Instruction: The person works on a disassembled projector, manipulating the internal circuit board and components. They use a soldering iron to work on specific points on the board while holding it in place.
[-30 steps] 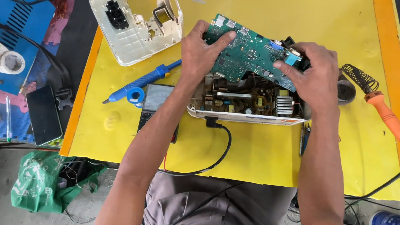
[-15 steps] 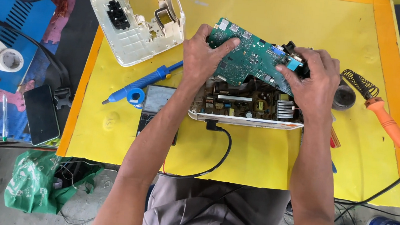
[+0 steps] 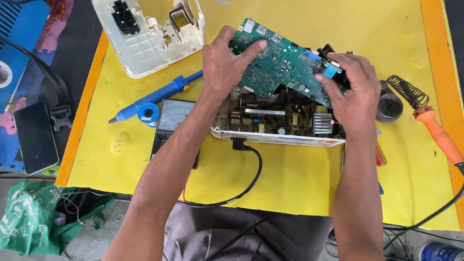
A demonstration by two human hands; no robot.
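Two hands on green circuit board (image 3: 283, 64) | white cover (image 3: 145, 28) | soldering iron (image 3: 433, 127)

Matt yellow mat (image 3: 306, 183), glossy green circuit board (image 3: 283, 67), cream plastic housing (image 3: 139, 31).

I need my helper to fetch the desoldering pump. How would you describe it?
On the yellow mat, look left of the left hand, just below the white plastic housing. The desoldering pump is the slim blue tube lying diagonally, unlike the orange-handled soldering iron opposite.

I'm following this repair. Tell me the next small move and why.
Probably lift the green circuit board clear: both hands, left hand and right hand, grip its ends, and it sits tilted above the open white device case, whose black cable looks plugged in.
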